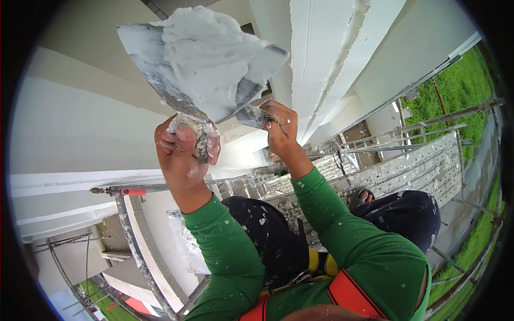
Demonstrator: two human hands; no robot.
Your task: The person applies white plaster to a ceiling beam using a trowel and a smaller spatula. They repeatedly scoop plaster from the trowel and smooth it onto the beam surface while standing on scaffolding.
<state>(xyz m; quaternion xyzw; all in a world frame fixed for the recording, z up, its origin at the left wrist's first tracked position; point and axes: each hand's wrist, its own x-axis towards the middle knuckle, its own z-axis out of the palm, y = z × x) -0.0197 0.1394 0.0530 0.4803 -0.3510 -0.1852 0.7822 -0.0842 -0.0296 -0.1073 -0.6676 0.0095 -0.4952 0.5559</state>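
My left hand (181, 155) is closed around the plaster-caked handle of a wide metal plastering blade (144, 48), raised in front of me. A thick heap of wet white plaster (201, 51) covers much of that blade. My right hand (282, 128) grips a smaller putty knife (249, 115), its blade at the lower right edge of the wide one. Whether the two blades touch, I cannot tell. The putty knife's handle is mostly hidden in my fingers. White spatters dot both hands and my green sleeves.
A perforated metal scaffold platform (412, 168) lies under me, with scaffold tubes (450, 115) along the right. Another tube with an orange-red sleeve (133, 192) stands at the left. White walls (91, 123) rise ahead, one with a rough vertical strip (342, 53). Grass (455, 85) shows far below.
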